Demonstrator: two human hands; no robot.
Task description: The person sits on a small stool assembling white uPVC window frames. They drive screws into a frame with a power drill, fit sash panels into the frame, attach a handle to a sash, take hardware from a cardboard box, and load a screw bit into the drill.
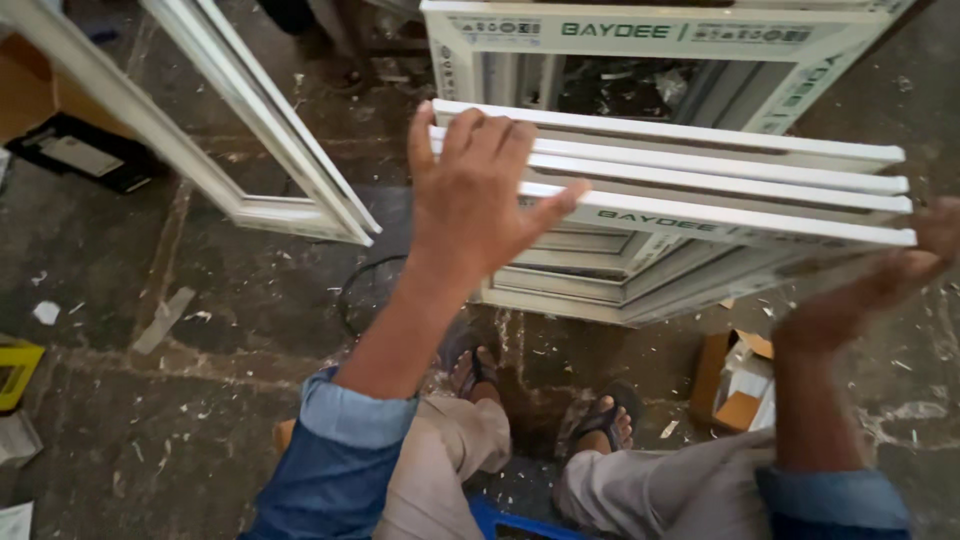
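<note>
White window frames (720, 185) — a stack of plastic-profile sashes — are being held edge-up in front of the seated person, above a further pile of frames (600, 280) that is lying on the floor. Behind the stack, another frame (650, 40) is standing upright, and off to the left a larger open frame (250, 130) is leaning at a slant across the concrete floor (200, 400), which is littered with white shavings and scraps.

Left hand (470, 195) is pressing flat against the near end of the held stack, fingers spread over the top edges, thumb hooking along the front rail. Right hand (890, 270) is gripping the far end from below — the two hands are well apart, one at each end of the stack.

Knees in grey trousers and feet in sandals (600, 420) are showing below. A small open cardboard box (735, 385) is sitting near the right foot. A black flat case (85, 150) is lying by the left frame, and a yellow object (15, 370) is poking in at the left edge.
</note>
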